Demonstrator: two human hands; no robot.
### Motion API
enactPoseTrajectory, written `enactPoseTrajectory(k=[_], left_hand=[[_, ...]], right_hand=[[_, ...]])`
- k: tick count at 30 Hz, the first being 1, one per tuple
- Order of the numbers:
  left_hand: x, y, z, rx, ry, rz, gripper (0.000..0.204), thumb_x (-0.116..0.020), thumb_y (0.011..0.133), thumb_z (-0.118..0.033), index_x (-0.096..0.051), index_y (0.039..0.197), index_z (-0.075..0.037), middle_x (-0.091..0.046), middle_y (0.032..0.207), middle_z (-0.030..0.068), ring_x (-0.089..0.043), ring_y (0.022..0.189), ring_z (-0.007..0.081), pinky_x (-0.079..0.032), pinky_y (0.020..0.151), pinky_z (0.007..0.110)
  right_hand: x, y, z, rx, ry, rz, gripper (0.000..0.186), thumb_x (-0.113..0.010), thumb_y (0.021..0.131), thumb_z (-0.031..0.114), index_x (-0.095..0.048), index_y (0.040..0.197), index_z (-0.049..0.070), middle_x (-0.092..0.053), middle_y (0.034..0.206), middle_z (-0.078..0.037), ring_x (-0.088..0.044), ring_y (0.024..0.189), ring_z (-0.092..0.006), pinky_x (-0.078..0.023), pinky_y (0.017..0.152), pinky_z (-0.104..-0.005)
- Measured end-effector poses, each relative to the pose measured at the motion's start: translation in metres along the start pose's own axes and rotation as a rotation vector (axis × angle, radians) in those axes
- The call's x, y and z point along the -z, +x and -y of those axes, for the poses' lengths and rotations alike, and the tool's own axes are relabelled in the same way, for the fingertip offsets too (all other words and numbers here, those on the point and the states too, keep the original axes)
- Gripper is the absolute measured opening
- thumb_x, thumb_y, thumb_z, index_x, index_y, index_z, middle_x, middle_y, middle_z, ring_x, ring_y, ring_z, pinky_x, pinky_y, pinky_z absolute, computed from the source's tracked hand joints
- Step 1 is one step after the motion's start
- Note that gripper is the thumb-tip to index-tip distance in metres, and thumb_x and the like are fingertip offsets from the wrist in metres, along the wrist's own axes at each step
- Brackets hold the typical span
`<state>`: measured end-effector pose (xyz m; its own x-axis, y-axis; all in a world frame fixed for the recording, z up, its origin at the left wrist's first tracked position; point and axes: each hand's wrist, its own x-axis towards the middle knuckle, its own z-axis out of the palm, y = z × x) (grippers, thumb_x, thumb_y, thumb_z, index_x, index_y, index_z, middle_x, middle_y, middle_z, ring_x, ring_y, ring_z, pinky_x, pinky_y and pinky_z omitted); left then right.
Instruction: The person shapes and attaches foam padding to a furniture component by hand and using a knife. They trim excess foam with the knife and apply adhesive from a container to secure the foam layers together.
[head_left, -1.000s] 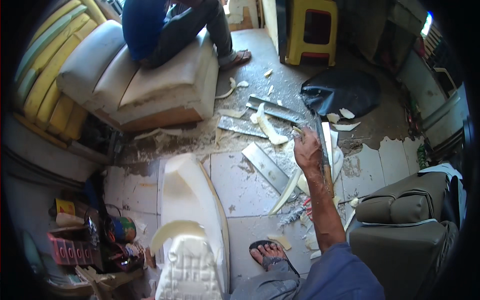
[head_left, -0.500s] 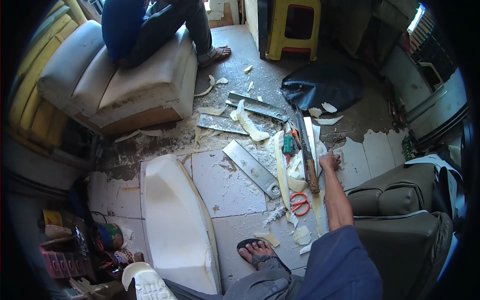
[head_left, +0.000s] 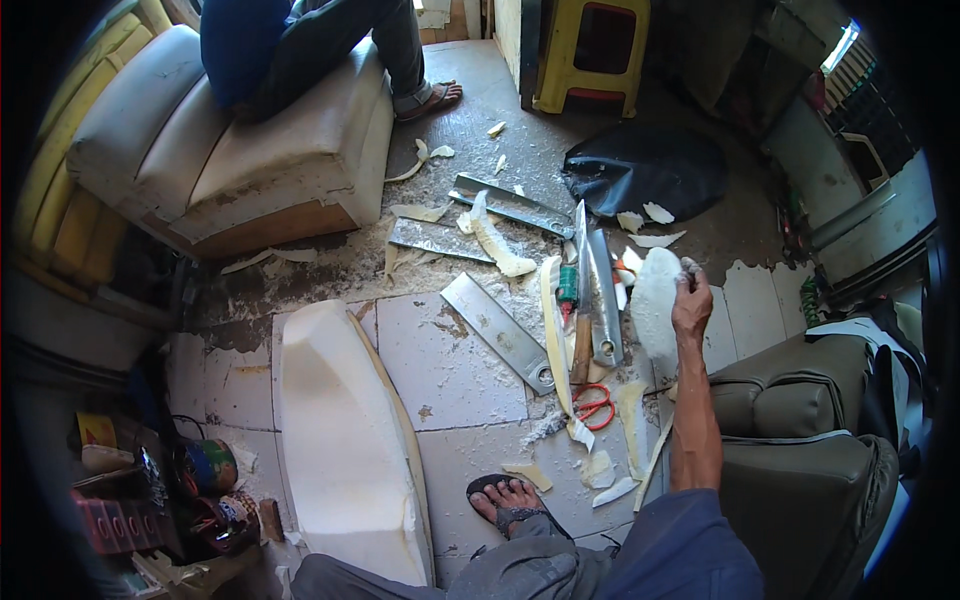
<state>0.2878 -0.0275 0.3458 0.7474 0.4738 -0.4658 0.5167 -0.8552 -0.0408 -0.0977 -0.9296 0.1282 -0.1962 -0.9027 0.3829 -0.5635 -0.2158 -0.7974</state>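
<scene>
My right hand (head_left: 692,305) pinches the upper right edge of a pale, rounded foam piece (head_left: 654,322) at the right of the floor debris. Just left of it lie a long blade with a wooden handle (head_left: 582,340), a metal bar (head_left: 606,300), a small green tool (head_left: 566,290) and red-handled scissors (head_left: 592,408). More flat metal bars (head_left: 497,325) rest among foam scraps (head_left: 500,250). A long shaped white foam seat (head_left: 345,440) lies on the tiles left of my sandalled foot (head_left: 505,500). My left hand is out of view.
A person (head_left: 330,60) sits on a white padded seat (head_left: 260,170) at top left. A yellow stool (head_left: 585,90), black round sheet (head_left: 645,165) and brown padded seat (head_left: 800,480) are at the right. Clutter (head_left: 205,465) and stacked yellow foam (head_left: 75,240) line the left.
My right hand left the bladed tool, moved right and took hold of the pale foam piece, raising it. The ridged white piece at the bottom left has left view.
</scene>
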Motion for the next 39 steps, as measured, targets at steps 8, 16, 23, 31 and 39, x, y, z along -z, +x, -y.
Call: enactPoseTrajectory(k=[8,16,23,31,39], left_hand=[[-0.017,0.002,-0.003,-0.106,0.173,-0.205,0.028,-0.055,0.098,-0.013,-0.065,0.119,0.003,-0.07,0.105,0.0185,-0.064,0.093,0.0359,-0.051,0.084,0.042],[-0.075,-0.068,-0.264,-1.234,-0.504,-0.399,0.045,-0.063,0.083,-0.01,-0.065,0.124,0.005,-0.07,0.118,0.0172,-0.067,0.103,0.0232,-0.053,0.09,0.035],[-0.287,-0.249,-0.475,-1.976,-0.26,0.445,0.108,-0.091,0.073,-0.03,-0.027,0.157,-0.004,-0.031,0.159,0.027,-0.028,0.149,0.0443,-0.023,0.124,0.05],[-0.388,-0.308,-0.478,-1.715,-0.398,1.078,0.018,-0.069,0.094,-0.022,-0.069,0.099,-0.005,-0.068,0.086,0.0121,-0.068,0.087,0.0287,-0.051,0.077,0.041],[-0.468,-0.268,-0.422,-1.669,-0.627,1.088,0.034,-0.058,0.104,-0.022,-0.061,0.132,-0.001,-0.07,0.113,0.0141,-0.068,0.099,0.0217,-0.055,0.089,0.036]], right_hand=[[0.05,-0.015,0.078,0.289,-0.41,0.015,0.023,-0.054,0.097,0.004,-0.066,0.117,0.002,-0.069,0.105,-0.021,-0.066,0.1,-0.0425,-0.052,0.086,-0.0477],[0.063,-0.087,0.152,0.207,-0.061,0.559,0.031,-0.053,0.09,-0.005,-0.064,0.119,0.0,-0.068,0.093,-0.021,-0.068,0.077,-0.0351,-0.053,0.071,-0.0413],[0.061,-0.131,0.187,0.443,-0.061,0.777,0.031,-0.055,0.086,-0.009,-0.065,0.114,0.0,-0.068,0.101,-0.022,-0.069,0.089,-0.0387,-0.054,0.079,-0.0432],[0.07,-0.185,0.165,0.005,0.123,0.852,0.047,-0.07,0.092,0.012,-0.052,0.133,-0.004,-0.065,0.111,-0.016,-0.067,0.095,-0.0263,-0.057,0.076,-0.0392],[0.045,-0.267,0.107,-0.481,0.257,0.892,0.112,-0.087,0.078,0.023,-0.014,0.159,-0.005,-0.032,0.149,-0.028,-0.051,0.128,-0.0399,-0.05,0.102,-0.0443]])
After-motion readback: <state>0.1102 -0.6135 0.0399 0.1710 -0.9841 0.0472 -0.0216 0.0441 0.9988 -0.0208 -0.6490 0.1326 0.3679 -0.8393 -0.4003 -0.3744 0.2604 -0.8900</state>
